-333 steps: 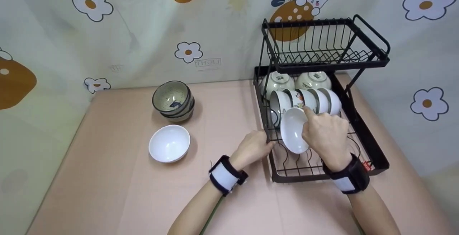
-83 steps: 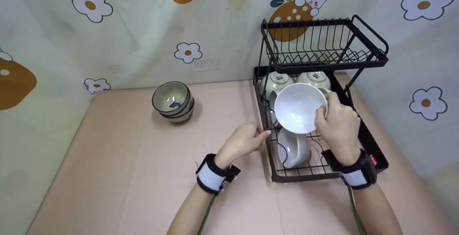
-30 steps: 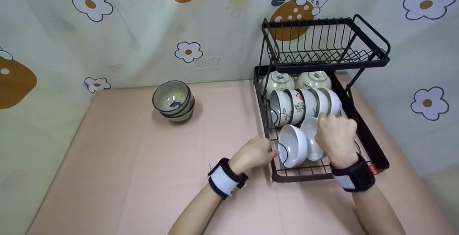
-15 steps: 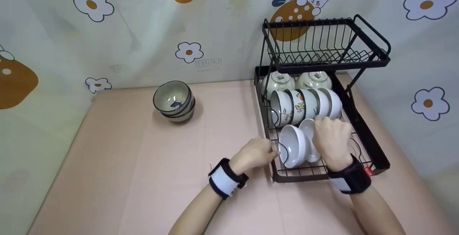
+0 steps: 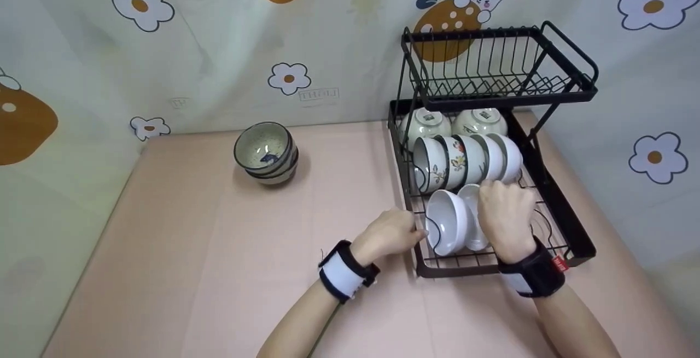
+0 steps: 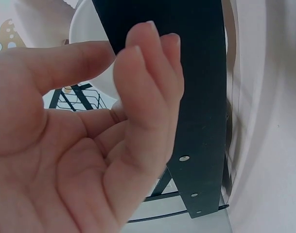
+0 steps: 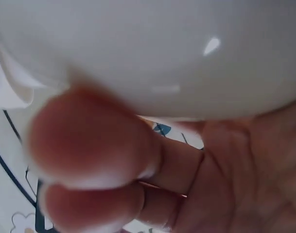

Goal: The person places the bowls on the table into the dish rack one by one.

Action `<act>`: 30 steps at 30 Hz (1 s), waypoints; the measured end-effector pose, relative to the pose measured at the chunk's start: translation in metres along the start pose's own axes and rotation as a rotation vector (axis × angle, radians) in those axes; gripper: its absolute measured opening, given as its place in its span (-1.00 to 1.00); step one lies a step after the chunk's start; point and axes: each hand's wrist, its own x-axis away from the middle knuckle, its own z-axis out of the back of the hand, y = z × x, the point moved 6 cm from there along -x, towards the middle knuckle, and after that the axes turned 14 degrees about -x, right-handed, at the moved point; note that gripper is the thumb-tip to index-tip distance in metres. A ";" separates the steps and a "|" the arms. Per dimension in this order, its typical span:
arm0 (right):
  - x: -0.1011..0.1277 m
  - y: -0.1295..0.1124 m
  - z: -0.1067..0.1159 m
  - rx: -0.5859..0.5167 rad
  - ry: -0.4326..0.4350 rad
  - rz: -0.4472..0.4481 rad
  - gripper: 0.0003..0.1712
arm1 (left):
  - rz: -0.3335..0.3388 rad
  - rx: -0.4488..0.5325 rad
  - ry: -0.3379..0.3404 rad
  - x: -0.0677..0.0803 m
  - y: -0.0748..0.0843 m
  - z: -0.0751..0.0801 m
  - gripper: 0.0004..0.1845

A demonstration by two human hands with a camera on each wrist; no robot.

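My right hand [image 5: 507, 218] grips a white bowl [image 5: 475, 236], which stands on its side in the lower front of the black dish rack [image 5: 552, 205]. In the right wrist view, the curled fingers lie against the bowl's glossy surface; in the head view the hand hides much of it. Just left of it, another white bowl [image 5: 448, 224] stands on edge, close against it. My left hand [image 5: 385, 233] holds the rack's left side near the front. The left wrist view has its thumb at one edge of the black side panel [image 6: 199, 111] and its fingers across the panel's face.
Behind the white bowls stands a row of several patterned bowls [image 5: 456, 162] on edge. Two upturned bowls [image 5: 426, 124] sit at the back under the rack's wire upper tier [image 5: 497, 93]. A stack of speckled grey bowls [image 5: 266, 153] stands on the table's left.
The white bowl left on the table earlier was lifted over the rack and lowered beside the first one. Over the last second, my right hand shifted it slightly left; my left hand stayed put.
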 end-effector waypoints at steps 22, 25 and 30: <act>-0.004 0.007 -0.012 -0.162 -0.478 -0.122 -0.41 | 0.005 -0.003 -0.001 0.000 -0.002 0.002 -0.44; -0.004 0.008 -0.012 -0.167 -0.494 -0.133 -0.41 | 0.005 0.020 -0.004 -0.001 -0.003 0.003 -0.46; -0.004 0.009 -0.009 -0.175 -0.452 -0.130 -0.41 | 0.058 0.093 -0.030 0.001 -0.012 0.011 -0.58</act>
